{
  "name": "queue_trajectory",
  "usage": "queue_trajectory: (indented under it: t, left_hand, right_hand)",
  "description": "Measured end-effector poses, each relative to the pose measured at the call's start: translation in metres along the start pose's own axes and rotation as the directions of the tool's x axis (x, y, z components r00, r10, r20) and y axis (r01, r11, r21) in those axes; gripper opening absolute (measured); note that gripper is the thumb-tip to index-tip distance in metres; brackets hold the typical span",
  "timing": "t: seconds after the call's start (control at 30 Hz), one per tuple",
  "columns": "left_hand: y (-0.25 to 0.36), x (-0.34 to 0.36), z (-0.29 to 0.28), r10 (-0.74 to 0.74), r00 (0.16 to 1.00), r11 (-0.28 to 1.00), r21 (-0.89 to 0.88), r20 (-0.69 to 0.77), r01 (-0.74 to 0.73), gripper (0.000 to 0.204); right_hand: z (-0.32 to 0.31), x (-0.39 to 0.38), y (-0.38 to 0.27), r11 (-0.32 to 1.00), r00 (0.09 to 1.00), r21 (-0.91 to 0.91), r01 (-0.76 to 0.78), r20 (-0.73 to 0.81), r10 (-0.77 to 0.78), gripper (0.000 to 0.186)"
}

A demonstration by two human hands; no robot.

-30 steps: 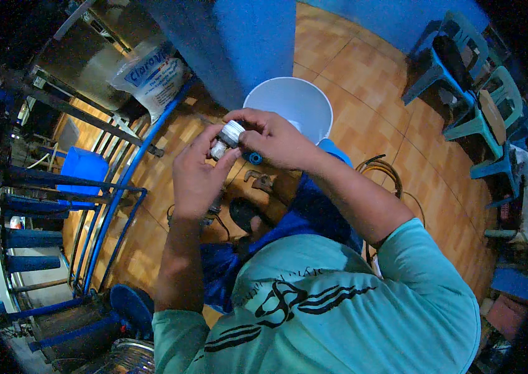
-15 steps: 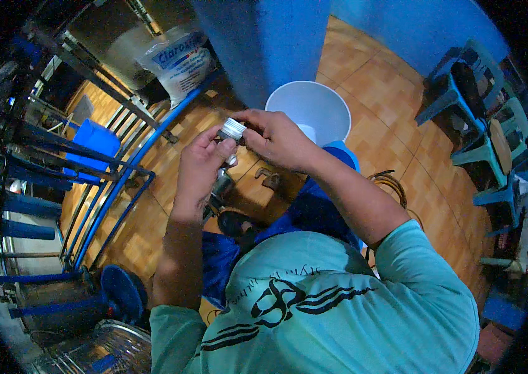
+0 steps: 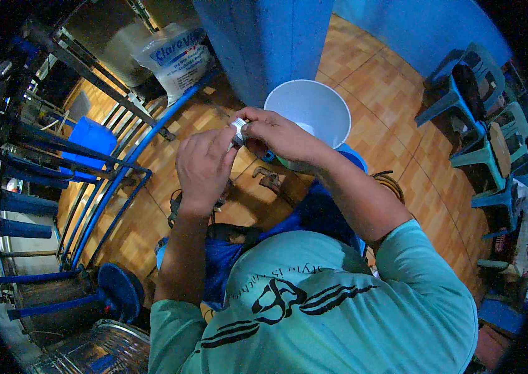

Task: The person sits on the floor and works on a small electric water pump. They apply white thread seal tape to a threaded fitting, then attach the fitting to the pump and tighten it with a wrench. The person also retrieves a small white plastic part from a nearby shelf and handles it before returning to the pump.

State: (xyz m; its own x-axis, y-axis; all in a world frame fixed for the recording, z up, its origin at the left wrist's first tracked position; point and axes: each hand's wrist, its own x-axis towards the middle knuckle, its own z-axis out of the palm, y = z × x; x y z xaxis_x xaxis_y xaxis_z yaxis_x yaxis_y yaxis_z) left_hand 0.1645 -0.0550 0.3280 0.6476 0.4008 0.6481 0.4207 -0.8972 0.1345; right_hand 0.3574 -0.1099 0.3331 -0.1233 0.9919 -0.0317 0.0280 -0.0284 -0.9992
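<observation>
Pinching white ribbed fitting (image 3: 238, 131) between both hands, up in front of the body and above the floor. Closing left hand (image 3: 204, 163) on it from the left, fingers wrapped over the near side; closing right hand (image 3: 278, 138) on it from the right, thumb and fingers bunched tight. Covering most of the part that way, so cannot tell squeeze force or anything about the hidden end. Likely doing best by anchoring firmly with the left, making fine moves with the right only, keeping both grips on one axis, and parting fingers enough to read the ridges. Probably risking a slip on the smooth plastic-looking surface, so worth holding low. Passing over small blue round piece (image 3: 268, 156) just below the right hand, partly hidden, then brownish wrench-like tool (image 3: 269, 179) lower on tiled floor (image 3: 395, 118). Facing white bucket (image 3: 331, 111) just beyond the right hand. Seeing farther out coiled hose (image 3: 392, 184) and bluish plastic chairs (image 3: 453, 103) to the right, white printed bag (image 3: 179, 62) and blue tub (image 3: 92, 142) to the left.
</observation>
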Motion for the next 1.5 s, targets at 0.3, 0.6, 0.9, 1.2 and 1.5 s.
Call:
queue_trajectory:
  t: [0.3, 0.6, 0.9, 1.2, 1.5]
  left_hand:
    - [0.000, 0.000, -0.001, -0.261, 0.945, 0.929, -0.215, 0.197, 0.301, 0.050]
    - [-0.016, -0.014, 0.019, -0.517, 0.708, 0.211, -0.730, 0.481, 0.650, 0.040]
    - [-0.015, -0.011, 0.027, -0.406, 0.633, -0.234, -0.744, 0.659, 0.626, 0.036]
    - [-0.011, -0.003, 0.026, -0.369, 0.594, -0.205, -0.686, 0.715, 0.698, 0.024]
    - [-0.034, -0.010, 0.032, -0.083, 0.574, -0.681, -0.467, 0.815, 0.565, 0.028]
  right_hand:
    - [0.015, 0.017, 0.037, 0.891, 0.917, -0.357, 0.279, -0.176, -0.358, 0.029]
    - [0.011, 0.016, 0.033, 0.890, 0.977, -0.431, 0.149, -0.076, -0.200, 0.033]
    - [0.000, 0.017, 0.023, 0.996, 0.998, -0.064, 0.057, -0.030, -0.059, 0.029]
    - [-0.009, 0.017, 0.025, 0.872, 0.958, -0.419, 0.253, -0.016, -0.286, 0.037]
    - [-0.018, 0.017, 0.010, 0.830, 0.958, -0.486, 0.275, 0.068, -0.277, 0.039]
